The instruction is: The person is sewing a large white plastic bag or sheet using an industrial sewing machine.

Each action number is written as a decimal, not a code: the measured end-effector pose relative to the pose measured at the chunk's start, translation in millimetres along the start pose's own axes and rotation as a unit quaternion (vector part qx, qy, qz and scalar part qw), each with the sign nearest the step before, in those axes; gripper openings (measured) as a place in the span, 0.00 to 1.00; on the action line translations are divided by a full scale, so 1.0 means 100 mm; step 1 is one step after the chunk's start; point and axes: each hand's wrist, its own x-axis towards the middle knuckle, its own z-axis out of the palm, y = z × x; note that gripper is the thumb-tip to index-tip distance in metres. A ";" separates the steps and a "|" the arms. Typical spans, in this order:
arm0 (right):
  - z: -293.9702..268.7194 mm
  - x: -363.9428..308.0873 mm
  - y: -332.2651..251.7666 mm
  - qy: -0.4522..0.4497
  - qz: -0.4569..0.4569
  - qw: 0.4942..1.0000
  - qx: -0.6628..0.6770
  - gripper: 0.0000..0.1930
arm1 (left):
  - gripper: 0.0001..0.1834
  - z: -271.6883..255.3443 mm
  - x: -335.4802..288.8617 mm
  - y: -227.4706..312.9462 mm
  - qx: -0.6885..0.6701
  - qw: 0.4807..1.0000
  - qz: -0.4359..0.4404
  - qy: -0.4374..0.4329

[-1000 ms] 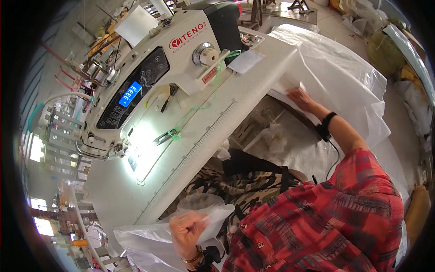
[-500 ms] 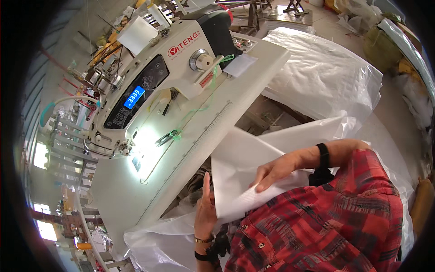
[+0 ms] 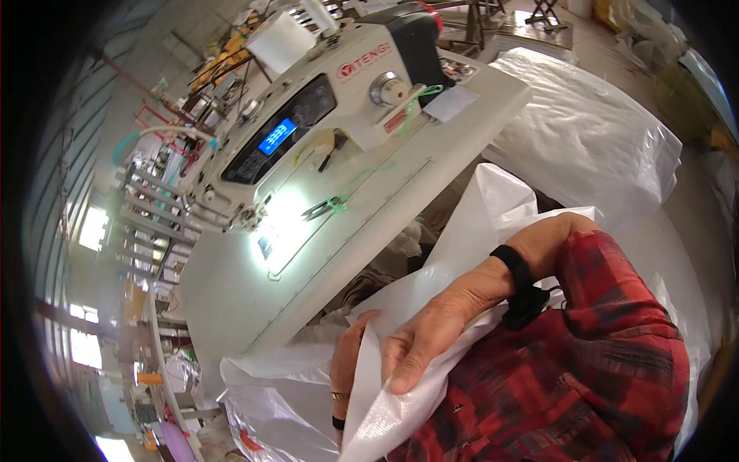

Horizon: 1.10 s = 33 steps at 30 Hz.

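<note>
A white woven plastic sheet (image 3: 408, 420) lies across my lap in folds, its upper part (image 3: 496, 192) rising beyond my right wrist. My right hand (image 3: 431, 331) grips a folded edge of it, thumb on top and fingers curled round. To the left, my left hand (image 3: 350, 350) stands upright against the sheet, partly behind a fold; its fingertips are hidden, so its grip cannot be made out. Ahead is a sewing machine (image 3: 308, 115) with a lit blue display and a bright lamp at the needle. Small thread snips (image 3: 319, 209) with green thread rest on its table (image 3: 231, 308).
A stack of white plastic sheets (image 3: 585, 123) lies beyond the table at the right. More clear plastic (image 3: 285, 408) hangs at the lower left. The table edge runs diagonally ahead of my hands. A large white thread cone (image 3: 281, 42) stands behind the machine.
My right hand has moved left and nearer my body, drawing the sheet's edge with it. The left hand, earlier with a finger raised, is now partly covered by the sheet. The view has shifted.
</note>
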 end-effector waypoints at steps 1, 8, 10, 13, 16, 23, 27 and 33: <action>0.04 0.05 -0.01 -0.028 -0.023 0.999 -0.009 0.19 | 0.15 -0.01 -0.07 -0.09 0.060 0.996 0.046 0.046; 0.18 0.21 0.10 -0.063 0.012 0.998 -0.024 0.22 | 0.16 -0.05 -0.20 -1.37 -0.064 0.965 -0.248 -0.050; 0.22 0.18 0.11 -0.017 0.054 0.998 0.000 0.23 | 0.22 -0.29 -0.18 -1.49 -0.092 0.975 -0.203 -0.017; 0.22 0.22 0.26 -0.052 0.031 0.993 -0.099 0.24 | 0.29 -0.34 -0.05 -1.50 0.036 0.950 -0.306 -0.047; 0.18 0.25 0.31 -0.127 0.045 0.990 0.036 0.24 | 0.37 -0.22 0.24 -0.89 0.161 0.950 -0.251 -0.091; 0.31 0.25 0.28 -0.124 -0.037 0.991 -0.038 0.23 | 0.35 0.21 0.20 -1.55 0.171 0.972 -0.158 0.020; 0.27 0.24 0.25 -0.184 0.023 0.980 -0.075 0.23 | 0.21 0.50 0.02 -1.96 0.064 0.965 -0.184 -0.174; 0.29 0.23 0.22 -0.150 -0.065 0.981 -0.100 0.21 | 0.17 0.42 -0.55 -2.27 0.068 0.990 -0.109 -0.053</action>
